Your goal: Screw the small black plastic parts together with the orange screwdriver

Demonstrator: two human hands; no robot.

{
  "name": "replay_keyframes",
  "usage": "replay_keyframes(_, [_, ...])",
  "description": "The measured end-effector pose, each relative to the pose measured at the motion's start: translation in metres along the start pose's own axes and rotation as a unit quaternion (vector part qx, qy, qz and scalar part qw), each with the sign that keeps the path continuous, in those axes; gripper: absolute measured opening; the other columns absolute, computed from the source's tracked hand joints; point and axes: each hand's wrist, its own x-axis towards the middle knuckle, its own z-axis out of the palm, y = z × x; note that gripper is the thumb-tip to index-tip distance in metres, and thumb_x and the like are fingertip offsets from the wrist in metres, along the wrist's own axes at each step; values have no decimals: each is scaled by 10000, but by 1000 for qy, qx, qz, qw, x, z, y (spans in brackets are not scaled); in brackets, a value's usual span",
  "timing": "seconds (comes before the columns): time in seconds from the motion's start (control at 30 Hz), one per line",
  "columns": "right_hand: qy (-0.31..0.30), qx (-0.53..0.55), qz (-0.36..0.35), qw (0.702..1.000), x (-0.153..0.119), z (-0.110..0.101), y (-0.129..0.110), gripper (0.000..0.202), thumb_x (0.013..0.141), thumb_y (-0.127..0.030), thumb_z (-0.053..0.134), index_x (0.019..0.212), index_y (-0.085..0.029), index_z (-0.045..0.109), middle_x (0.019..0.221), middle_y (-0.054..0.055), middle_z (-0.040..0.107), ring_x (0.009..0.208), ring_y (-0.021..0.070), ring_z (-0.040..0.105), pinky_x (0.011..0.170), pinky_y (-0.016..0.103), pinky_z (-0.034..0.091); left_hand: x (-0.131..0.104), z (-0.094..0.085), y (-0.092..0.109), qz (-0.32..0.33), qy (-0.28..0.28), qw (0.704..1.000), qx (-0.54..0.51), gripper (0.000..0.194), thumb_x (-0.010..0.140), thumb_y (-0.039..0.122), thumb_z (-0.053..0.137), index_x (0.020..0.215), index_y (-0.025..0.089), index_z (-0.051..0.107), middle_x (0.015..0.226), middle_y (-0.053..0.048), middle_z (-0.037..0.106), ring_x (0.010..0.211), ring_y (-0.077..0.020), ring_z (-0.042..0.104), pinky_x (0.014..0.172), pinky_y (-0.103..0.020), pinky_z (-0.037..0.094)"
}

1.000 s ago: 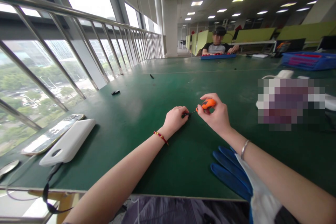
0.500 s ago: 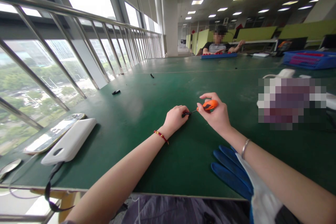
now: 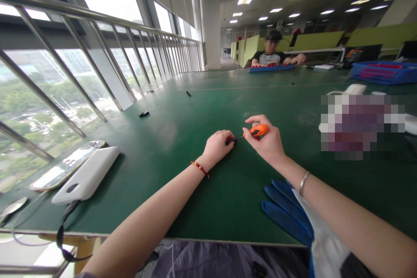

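My left hand (image 3: 219, 147) rests on the green table, its fingers closed on a small black part (image 3: 230, 141) whose exact kind I cannot make out. In my right hand (image 3: 267, 140) is a screwdriver (image 3: 259, 130) with an orange and black handle, gripped between thumb and fingers. Its thin metal shaft points left and its tip meets the black part. Below my right forearm lies a blue and white work glove (image 3: 288, 208), partly covered by the arm.
A white power bank (image 3: 86, 178) and a phone (image 3: 67, 166) lie at the left by the railing. Small black pieces (image 3: 143, 114) are farther up the table (image 3: 182, 117). A blue basket (image 3: 384, 73) stands far right. Another person (image 3: 270, 54) sits across, behind a blue tray (image 3: 272, 68).
My right hand and the screwdriver have shifted very slightly left. My left hand stays in place. The person across has lowered one hand.
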Motion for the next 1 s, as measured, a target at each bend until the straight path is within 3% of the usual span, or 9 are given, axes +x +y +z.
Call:
replay_keyframes(0.23, [-18, 4, 14, 1000, -2, 1, 1, 142, 780, -284, 599, 901, -224, 556, 723, -18, 610, 492, 110, 520, 559, 256, 442, 0, -1, 1, -8, -9, 1000, 1, 131, 806, 212, 534, 893, 210, 631, 908, -29, 657, 877, -186, 597, 759, -285, 483])
replay_keyframes(0.4, [-25, 3, 8, 1000, 0, 0, -1, 96, 781, -289, 592, 850, -227, 568, 640, -30, 590, 506, 118, 517, 548, 248, 418, 1, 0, 0, 2, -3, 1000, 0, 122, 809, 212, 534, 885, 205, 629, 892, -30, 656, 867, -186, 594, 756, -288, 484])
replay_keyframes(0.67, [-46, -10, -3, 999, -2, 3, 1, 61, 775, -293, 587, 790, -234, 584, 671, -17, 633, 561, 139, 571, 578, 257, 436, 0, 1, -1, 14, -3, 1000, 2, 126, 813, 201, 527, 885, 193, 631, 912, -35, 658, 879, -185, 591, 766, -288, 483])
replay_keyframes(1.0, [-13, -3, -7, 1000, -1, 1, 0, 72, 778, -276, 572, 735, -234, 533, 653, -14, 645, 555, 141, 599, 567, 252, 445, 0, -1, 2, 5, -11, 1000, -3, 170, 809, 185, 524, 922, 207, 648, 944, -33, 667, 917, -191, 600, 801, -292, 489])
